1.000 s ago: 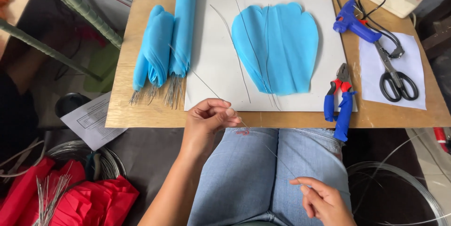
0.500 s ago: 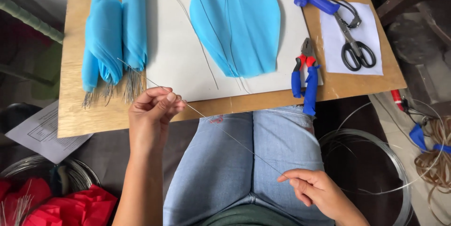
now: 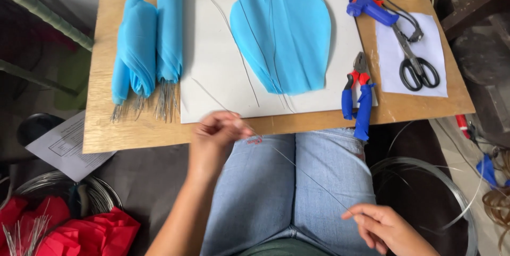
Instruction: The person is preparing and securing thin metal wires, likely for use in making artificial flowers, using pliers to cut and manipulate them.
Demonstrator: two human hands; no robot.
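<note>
Below the worktop [image 3: 159,133] edge, our left hand [image 3: 215,136] and right hand [image 3: 380,227] still pinch the wire [image 3: 297,168], lap room open.

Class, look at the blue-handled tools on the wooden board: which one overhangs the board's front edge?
The pliers: their blue handles stick out past the board over the person's lap. The glue gun lies wholly on the board.

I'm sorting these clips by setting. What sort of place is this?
Likely a small craft workspace for making fabric flowers: a plywood board holds blue fabric petals, a glue gun and pliers, while both hands, left hand and right hand, stretch a thin wire.
</note>
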